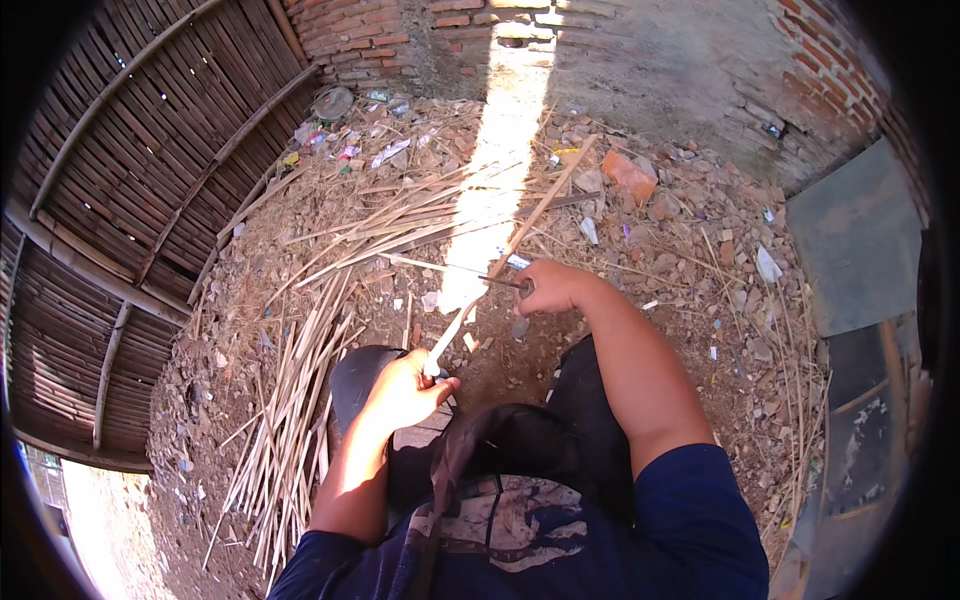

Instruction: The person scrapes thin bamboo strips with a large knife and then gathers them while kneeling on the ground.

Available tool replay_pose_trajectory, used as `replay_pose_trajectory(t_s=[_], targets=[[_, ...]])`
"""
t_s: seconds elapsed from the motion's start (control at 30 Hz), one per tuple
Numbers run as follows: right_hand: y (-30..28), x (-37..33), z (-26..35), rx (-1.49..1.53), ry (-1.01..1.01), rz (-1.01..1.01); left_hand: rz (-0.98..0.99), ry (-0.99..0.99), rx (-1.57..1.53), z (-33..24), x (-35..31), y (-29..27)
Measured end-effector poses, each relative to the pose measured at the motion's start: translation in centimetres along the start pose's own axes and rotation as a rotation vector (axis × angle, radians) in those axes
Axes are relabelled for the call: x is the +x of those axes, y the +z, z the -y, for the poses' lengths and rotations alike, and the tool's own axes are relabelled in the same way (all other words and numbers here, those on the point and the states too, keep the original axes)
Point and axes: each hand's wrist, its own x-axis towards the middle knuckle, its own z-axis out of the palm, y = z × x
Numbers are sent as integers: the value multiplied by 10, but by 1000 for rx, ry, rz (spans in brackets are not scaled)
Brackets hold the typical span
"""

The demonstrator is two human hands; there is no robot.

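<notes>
My left hand (405,390) is wrapped round the near end of a long bamboo strip (545,212), which slants away from me up to the right. My right hand (552,287) is closed on the handle of a knife (503,282). Its thin dark blade points left and crosses the strip; whether it touches or only passes over it I cannot tell. Both hands are in front of my bent knees.
Many thin bamboo strips (290,430) lie piled at my left, and more (400,222) lie crosswise ahead. Rubble and litter cover the ground, with a broken brick (630,178) to the far right. A bamboo wall (150,150), brick wall (650,70) and grey panel (858,240) surround me.
</notes>
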Motion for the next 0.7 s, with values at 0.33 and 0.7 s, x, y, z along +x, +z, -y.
replay_pose_trajectory(t_s=[0.33, 0.7], targets=[[-26, -18, -31, 202, 228, -255, -20, -37, -145, 10, 1, 1], [-10, -18, 0, -27, -12, -96, -36, 4, -24, 0, -5, -2]])
